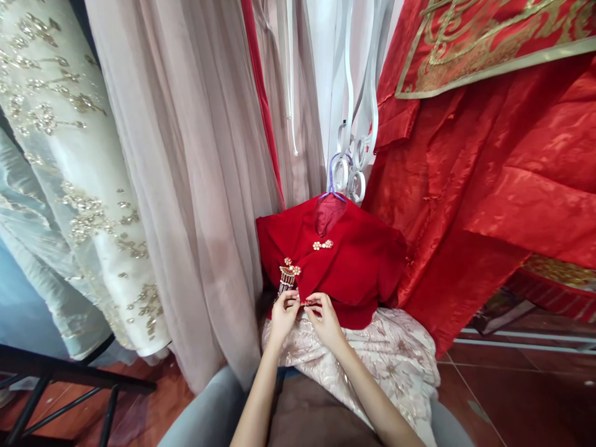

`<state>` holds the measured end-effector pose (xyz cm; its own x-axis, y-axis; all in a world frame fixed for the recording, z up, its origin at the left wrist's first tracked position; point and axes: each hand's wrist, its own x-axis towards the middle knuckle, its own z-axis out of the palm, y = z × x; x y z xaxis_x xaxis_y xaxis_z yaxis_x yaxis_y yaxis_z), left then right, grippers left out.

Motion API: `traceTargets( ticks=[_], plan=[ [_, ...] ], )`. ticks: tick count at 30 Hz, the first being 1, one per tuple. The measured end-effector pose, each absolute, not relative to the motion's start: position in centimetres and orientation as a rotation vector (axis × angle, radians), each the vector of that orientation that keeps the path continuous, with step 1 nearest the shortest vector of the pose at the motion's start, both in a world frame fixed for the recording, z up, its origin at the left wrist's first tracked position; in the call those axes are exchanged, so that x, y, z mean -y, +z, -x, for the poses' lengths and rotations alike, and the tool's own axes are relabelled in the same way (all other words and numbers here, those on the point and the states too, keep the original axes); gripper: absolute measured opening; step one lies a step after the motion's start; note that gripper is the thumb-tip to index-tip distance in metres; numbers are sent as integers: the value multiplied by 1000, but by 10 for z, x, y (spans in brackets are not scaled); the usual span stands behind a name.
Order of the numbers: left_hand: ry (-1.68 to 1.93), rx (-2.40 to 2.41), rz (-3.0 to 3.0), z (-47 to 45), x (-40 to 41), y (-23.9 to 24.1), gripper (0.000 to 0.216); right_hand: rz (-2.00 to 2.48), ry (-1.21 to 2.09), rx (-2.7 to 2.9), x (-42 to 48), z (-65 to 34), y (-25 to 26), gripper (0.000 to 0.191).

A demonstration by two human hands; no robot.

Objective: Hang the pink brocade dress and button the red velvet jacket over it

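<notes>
A red velvet garment top [347,273] hangs in front of me on a purple hanger [331,180]. My left hand [284,313] and my right hand [323,316] meet at its lower front, fingers pinched around a small ornate fastener [305,303]. The fingertips partly cover the fastener. Just above my left hand sits a beaded tassel ornament [287,276] with flower shapes. Higher up, near the collar, is a gold-and-white flower clasp [323,245]. Below the velvet, a pale patterned skirt [395,347] spreads across my lap.
Long dusty-pink drapes [195,186] hang close on the left, beside a white gown with gold beading [79,161]. Red satin garments [493,174] crowd the right. A white scrolled metal frame [356,155] stands behind the hanger. Black metal legs [69,372] stand at lower left.
</notes>
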<state>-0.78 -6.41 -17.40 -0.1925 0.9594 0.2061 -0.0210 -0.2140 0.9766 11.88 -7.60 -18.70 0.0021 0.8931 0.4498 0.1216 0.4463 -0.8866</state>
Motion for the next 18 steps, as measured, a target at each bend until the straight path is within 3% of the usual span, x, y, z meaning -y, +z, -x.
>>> traceTargets(
  ticks=[13, 18],
  plan=[
    [1605, -1332, -1216, -2, 66, -178, 22, 1013, 708, 1575, 80, -128, -174, 12],
    [1610, -1354, -1310, -5, 69, -177, 33, 968, 721, 1831, 82, -136, -152, 27]
  ],
)
